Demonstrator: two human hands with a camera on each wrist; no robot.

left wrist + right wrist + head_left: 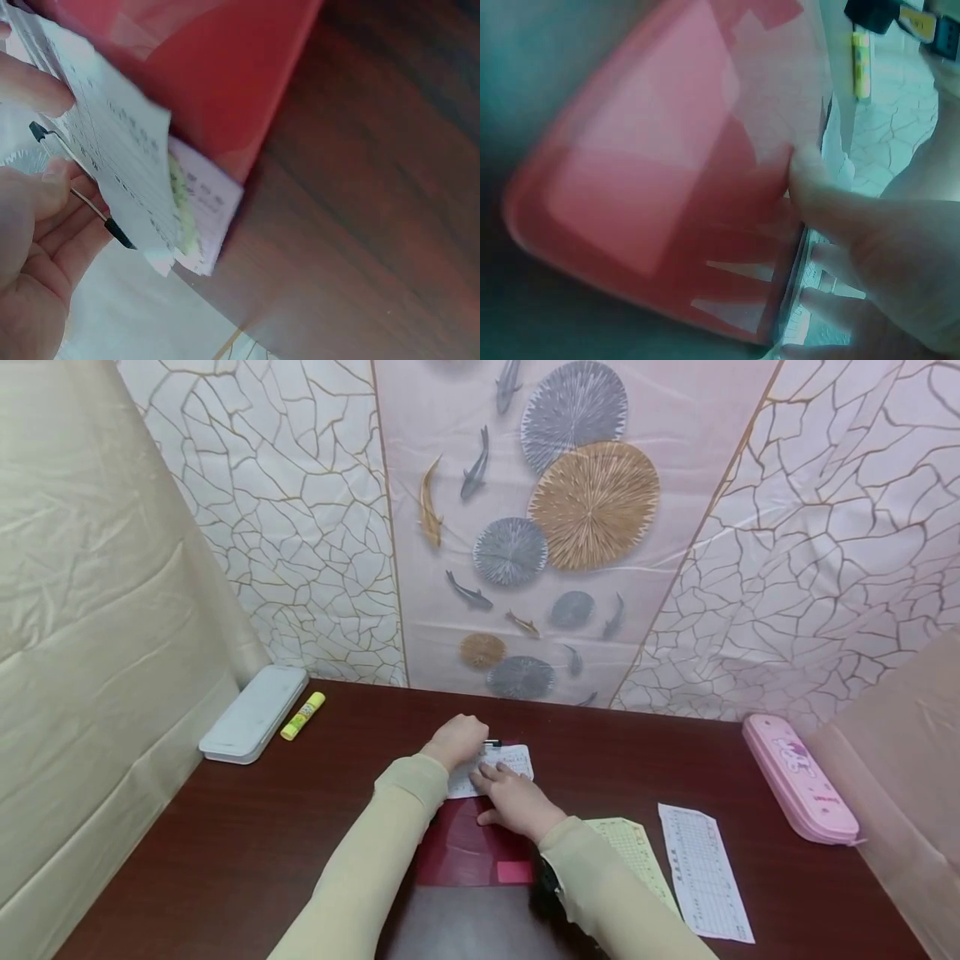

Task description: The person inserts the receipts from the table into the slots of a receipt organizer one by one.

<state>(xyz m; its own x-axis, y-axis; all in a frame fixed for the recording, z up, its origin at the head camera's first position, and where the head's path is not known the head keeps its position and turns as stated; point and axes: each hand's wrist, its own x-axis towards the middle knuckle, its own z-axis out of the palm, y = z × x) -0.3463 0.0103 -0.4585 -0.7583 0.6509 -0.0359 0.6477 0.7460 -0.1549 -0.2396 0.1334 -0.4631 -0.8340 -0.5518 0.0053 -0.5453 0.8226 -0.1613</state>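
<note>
A red folder (453,847) lies on the table in front of the person, with printed papers (516,758) at its far end. In the left wrist view, the left hand (41,255) pinches a metal wire clip lever (91,204) with black ends. White printed sheets (124,142) lean beside the lever, with a purple-edged sheet (214,196) behind them. The right hand (517,802) rests over the papers, its fingers spread and its thumb toward the folder. In the right wrist view, its thumb (821,191) touches the red cover.
A yellow-green sheet (626,847) and a white sheet (705,872) lie to the right, partly behind the right sleeve. A pink pencil case (798,777) stands farther right. At the back left are a pale case (255,714) and a yellow glue stick (303,716).
</note>
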